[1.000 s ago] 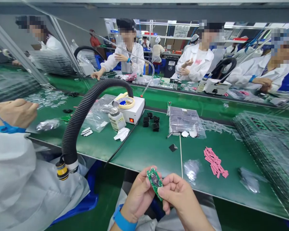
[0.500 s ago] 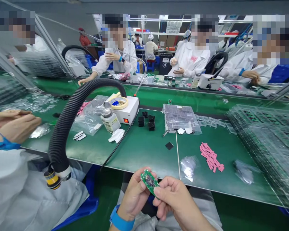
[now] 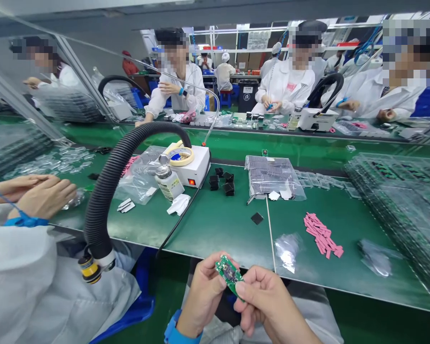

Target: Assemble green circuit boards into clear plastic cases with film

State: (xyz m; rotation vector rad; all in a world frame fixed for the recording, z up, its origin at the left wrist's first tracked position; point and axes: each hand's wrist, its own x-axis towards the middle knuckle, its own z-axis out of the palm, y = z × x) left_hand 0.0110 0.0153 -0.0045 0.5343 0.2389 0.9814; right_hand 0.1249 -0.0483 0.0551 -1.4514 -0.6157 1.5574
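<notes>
A small green circuit board (image 3: 229, 274) is pinched between both of my hands, below the front edge of the green table (image 3: 218, 229). My left hand (image 3: 202, 296) curls around the board's upper left end, with a blue wristband at the wrist. My right hand (image 3: 268, 303) grips its lower right end with thumb and fingers closed. On the table beyond lie a pile of pink strips (image 3: 322, 236), a small black square pad (image 3: 257, 218) and a clear plastic bag (image 3: 287, 251).
A black ribbed hose (image 3: 111, 181) arches over the left. Behind it stand a white box (image 3: 195, 167) with a tape roll, a small bottle (image 3: 168, 180), black caps (image 3: 224, 180) and a bagged stack (image 3: 272, 177). Trays (image 3: 401, 205) fill the right. A co-worker's hands (image 3: 39, 193) rest left; other people sit across.
My hands keep hold of the circuit board and have barely shifted. The view swung slightly. The co-worker's hands on the left moved a little over the table.
</notes>
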